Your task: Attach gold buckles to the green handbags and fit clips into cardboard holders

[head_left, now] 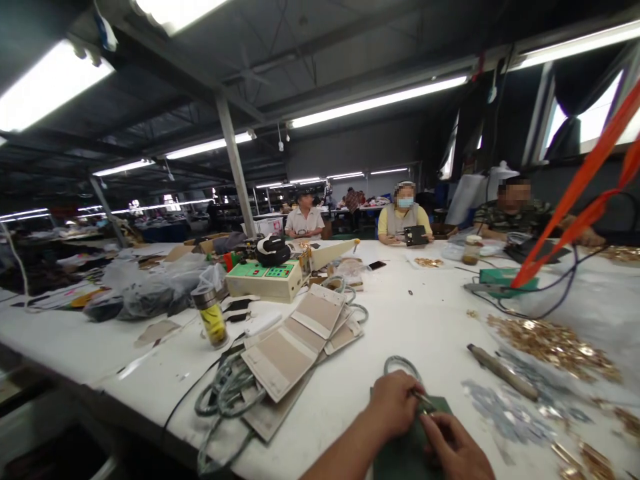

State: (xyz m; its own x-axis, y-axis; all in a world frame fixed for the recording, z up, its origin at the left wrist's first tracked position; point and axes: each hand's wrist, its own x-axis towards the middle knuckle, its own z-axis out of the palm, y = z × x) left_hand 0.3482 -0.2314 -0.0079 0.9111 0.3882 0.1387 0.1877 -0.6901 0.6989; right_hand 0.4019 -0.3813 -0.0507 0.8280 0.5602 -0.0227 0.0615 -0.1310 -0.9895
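Note:
A dark green flat piece (397, 460), perhaps a bag panel, lies on the table in front of me. A handle loop (401, 361), seemingly wrapped in clear film, sticks out beyond its far edge. My left hand (393, 405) is closed over the panel's upper part, fingers pinching a small gold-coloured metal piece (425, 403). Close against it, my right hand (453, 445) is closed too, thumb and fingertips at the near end of that metal piece. The fingers hide most of it, so its exact kind does not show.
Beige panels with handles (295, 353) are stacked to the left, near a bottle (210, 317) and a green-topped machine (265, 280). At right lie a wooden-handled tool (503, 372), silvery plates (505, 410) and gold-coloured fittings (555, 343). Several people sit across the white table (400, 313).

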